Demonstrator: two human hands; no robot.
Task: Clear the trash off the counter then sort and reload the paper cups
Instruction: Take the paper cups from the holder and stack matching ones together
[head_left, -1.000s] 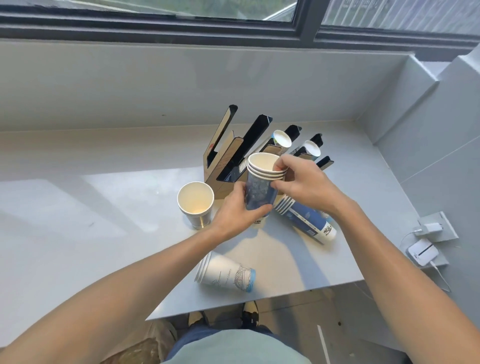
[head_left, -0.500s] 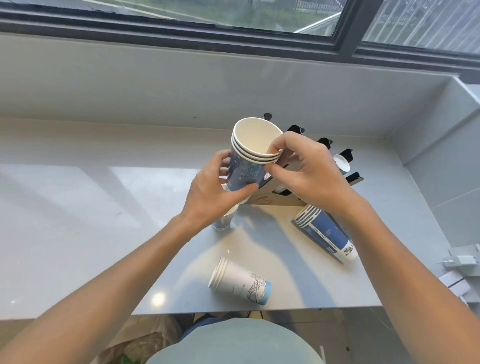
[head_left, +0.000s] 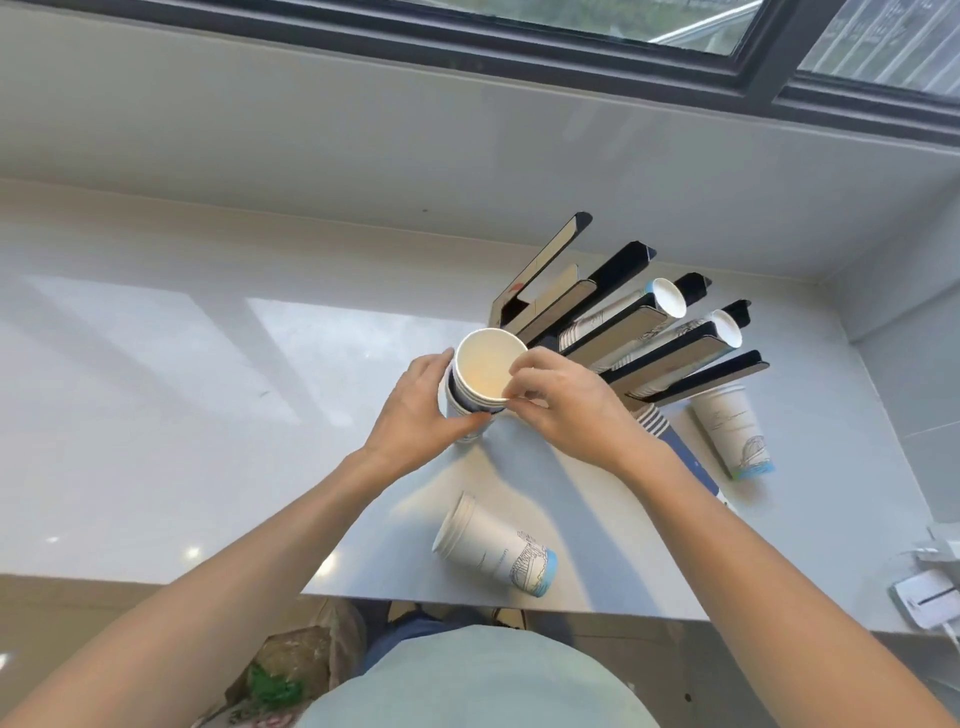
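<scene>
Pale grey worktop is carrying every item, seen from above. Left hand is wrapping around the side of an upright stack of blue paper cups, fingers closed on its wall; the stack's base is hidden behind the hand. Right hand is pinching the stack's rim between thumb and fingertips. Nearer the worktop's front edge, a white cup stack is lying on its side. Behind the hands, a slotted cup dispenser is leaning, two channels holding white cups. Farther right, another white cup is lying beside the dispenser's base.
</scene>
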